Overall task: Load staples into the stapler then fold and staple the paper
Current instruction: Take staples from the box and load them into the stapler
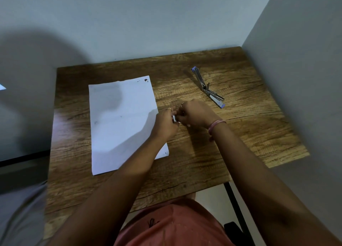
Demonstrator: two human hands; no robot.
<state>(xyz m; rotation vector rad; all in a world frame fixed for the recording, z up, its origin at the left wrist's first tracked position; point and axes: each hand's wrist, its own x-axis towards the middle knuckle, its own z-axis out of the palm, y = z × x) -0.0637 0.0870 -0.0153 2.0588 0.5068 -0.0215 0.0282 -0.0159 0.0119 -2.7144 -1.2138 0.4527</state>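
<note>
A white sheet of paper [120,123] lies flat on the left half of the wooden table [240,134]. A metal stapler with purple ends [207,87] rests at the back right, swung wide open with its top arm raised. My left hand [164,124] and my right hand [194,114] meet at the table's middle, just right of the paper's edge. Both pinch a small whitish object [174,118], most likely a staple strip or its box; the fingers hide most of it.
Grey walls close in behind the table and on its right. A dark table leg [235,205] runs down at the front right. My lap in a reddish garment [172,225] sits below the front edge.
</note>
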